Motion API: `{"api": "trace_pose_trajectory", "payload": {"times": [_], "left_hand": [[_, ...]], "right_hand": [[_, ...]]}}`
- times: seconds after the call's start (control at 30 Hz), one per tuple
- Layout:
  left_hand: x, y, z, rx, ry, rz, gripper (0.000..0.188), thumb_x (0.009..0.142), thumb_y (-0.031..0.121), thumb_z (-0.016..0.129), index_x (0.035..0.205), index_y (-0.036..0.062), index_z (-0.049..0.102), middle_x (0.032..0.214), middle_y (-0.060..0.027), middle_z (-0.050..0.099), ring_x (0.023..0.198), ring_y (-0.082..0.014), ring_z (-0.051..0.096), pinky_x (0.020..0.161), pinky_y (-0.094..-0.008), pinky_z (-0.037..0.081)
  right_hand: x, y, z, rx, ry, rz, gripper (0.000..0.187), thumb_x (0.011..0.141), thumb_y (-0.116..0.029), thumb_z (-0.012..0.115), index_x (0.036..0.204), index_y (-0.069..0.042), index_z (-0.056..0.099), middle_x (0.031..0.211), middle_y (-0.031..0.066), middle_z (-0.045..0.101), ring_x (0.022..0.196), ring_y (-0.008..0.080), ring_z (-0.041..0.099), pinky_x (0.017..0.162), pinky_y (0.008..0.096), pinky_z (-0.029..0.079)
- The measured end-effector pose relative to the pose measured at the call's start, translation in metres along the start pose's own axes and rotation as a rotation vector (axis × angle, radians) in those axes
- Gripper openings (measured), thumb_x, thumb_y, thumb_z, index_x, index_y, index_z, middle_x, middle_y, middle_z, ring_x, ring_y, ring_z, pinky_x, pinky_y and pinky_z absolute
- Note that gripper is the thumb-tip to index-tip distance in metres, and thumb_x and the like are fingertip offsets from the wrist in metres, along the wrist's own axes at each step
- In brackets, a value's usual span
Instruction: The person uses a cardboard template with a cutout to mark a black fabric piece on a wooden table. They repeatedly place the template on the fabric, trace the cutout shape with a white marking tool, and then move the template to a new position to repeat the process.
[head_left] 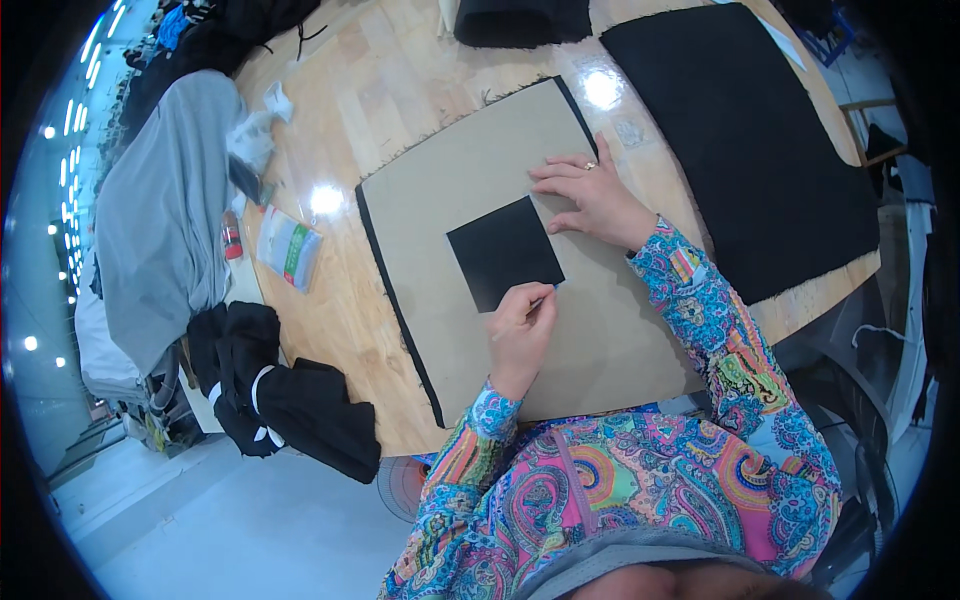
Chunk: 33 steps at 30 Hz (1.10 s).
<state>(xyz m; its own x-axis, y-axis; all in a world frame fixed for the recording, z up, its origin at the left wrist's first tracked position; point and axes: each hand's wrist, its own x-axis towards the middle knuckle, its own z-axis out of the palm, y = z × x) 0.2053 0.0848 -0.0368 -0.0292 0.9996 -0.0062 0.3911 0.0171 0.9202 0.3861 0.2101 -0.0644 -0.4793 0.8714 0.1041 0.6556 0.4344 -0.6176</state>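
A black square piece (505, 252) rests on a large beige fabric panel (430, 340) with black edges and frayed threads. At the square's near edge, by its lower right corner, my left hand (520, 335) is closed in a pinch. A small dark tip shows between its fingers, too small to name. My right hand (598, 200), with a ring on one finger, lies on the panel just right of the square. Its fingers are stretched out and the thumb is near the square's right edge.
Right of the panel lies a large black fabric piece (745, 150), and more folded black cloth (522, 20) at the far edge. On the left are grey cloth (165, 220), a plastic packet (289, 248), a red object (232, 235) and a tied black bundle (300, 400) at the wooden table's (345, 300) edge.
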Motion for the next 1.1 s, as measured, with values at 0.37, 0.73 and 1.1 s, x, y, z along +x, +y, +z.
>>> {"api": "trace_pose_trajectory", "payload": {"times": [0.37,0.73,1.1], "left_hand": [[0.006,0.007,0.006,0.09,-0.052,0.016,0.008,0.083,0.001,0.066,0.091,-0.0011,0.067,0.088,-0.009,0.067,0.071,-0.0119,0.063,0.063,-0.0236,0.052],[-0.01,-0.003,-0.019,0.179,0.02,-0.023,0.006,0.084,0.003,0.067,0.089,-0.0003,0.068,0.085,-0.0067,0.067,0.068,-0.0093,0.062,0.061,-0.0228,0.05],[-0.018,-0.003,-0.034,0.196,0.01,-0.125,0.009,0.082,0.002,0.065,0.091,-0.0002,0.067,0.088,-0.011,0.067,0.073,-0.0168,0.066,0.066,-0.0268,0.054]], "right_hand": [[-0.001,-0.003,-0.004,0.002,-0.024,0.027,0.049,0.069,-0.03,0.079,0.114,-0.015,0.066,0.131,-0.0033,0.057,0.13,0.0185,0.042,0.113,0.0627,-0.001],[-0.001,-0.001,-0.003,0.004,-0.013,0.018,0.05,0.069,-0.03,0.078,0.115,-0.015,0.065,0.13,-0.003,0.057,0.13,0.0185,0.041,0.113,0.0613,-0.001],[-0.001,-0.003,-0.004,0.021,-0.019,0.033,0.047,0.069,-0.028,0.078,0.112,-0.013,0.067,0.13,-0.0026,0.057,0.13,0.019,0.041,0.113,0.0617,-0.001]]}}
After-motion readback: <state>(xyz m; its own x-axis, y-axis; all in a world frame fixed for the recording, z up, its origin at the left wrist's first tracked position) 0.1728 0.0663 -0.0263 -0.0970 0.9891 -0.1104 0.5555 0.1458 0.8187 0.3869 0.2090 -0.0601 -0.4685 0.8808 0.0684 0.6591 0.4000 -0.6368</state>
